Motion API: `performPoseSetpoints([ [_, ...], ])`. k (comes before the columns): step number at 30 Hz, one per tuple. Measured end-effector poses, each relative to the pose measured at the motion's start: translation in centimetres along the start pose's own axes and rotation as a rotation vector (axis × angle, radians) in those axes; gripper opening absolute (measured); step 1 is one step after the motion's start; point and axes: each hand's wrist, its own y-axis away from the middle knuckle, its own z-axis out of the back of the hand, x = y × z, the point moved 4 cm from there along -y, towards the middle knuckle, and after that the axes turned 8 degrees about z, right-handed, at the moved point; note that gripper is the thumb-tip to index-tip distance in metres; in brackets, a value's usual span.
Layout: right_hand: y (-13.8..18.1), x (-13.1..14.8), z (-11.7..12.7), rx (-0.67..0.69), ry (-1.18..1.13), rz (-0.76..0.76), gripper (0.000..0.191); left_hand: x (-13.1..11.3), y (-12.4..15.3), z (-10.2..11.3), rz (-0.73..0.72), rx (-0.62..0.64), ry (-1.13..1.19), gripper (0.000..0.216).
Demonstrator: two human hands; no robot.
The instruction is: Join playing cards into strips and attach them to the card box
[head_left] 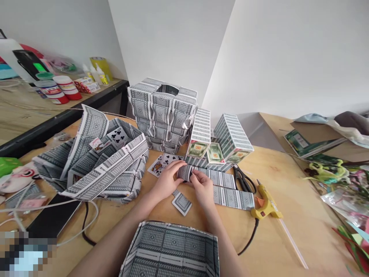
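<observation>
Between my left hand [168, 179] and my right hand [203, 186] is a grey patterned playing card [185, 172], bent in a curve. The fingers of both hands pinch it at its ends. Rows of joined playing cards [233, 197] lie flat to the right of my right hand. One loose card [182, 202] rests face down below the hands. Face-up cards [161, 163] lie just behind my left hand. Nearest me stands an open box made of cards [175, 252], between my forearms.
A large card-built box [165, 111] stands at the back, beside stacked card packs [233, 136]. Left is a folded card structure [106, 165]. Black scissors [244, 180] and a yellow glue gun [266, 204] with a cable lie right. Glue bottles [99, 73] stand on a side shelf.
</observation>
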Motion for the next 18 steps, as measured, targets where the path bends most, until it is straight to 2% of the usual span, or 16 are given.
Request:
performPoseSetpoints([
  [12, -0.11, -0.25, 0.33, -0.011, 0.015, -0.009, 0.029, 0.09, 0.00, -0.04, -0.004, 0.014, -0.016, 0.056],
  [18, -0.19, -0.09, 0.75, -0.086, 0.081, 0.004, 0.023, -0.08, 0.09, -0.10, -0.060, 0.032, -0.021, 0.058],
])
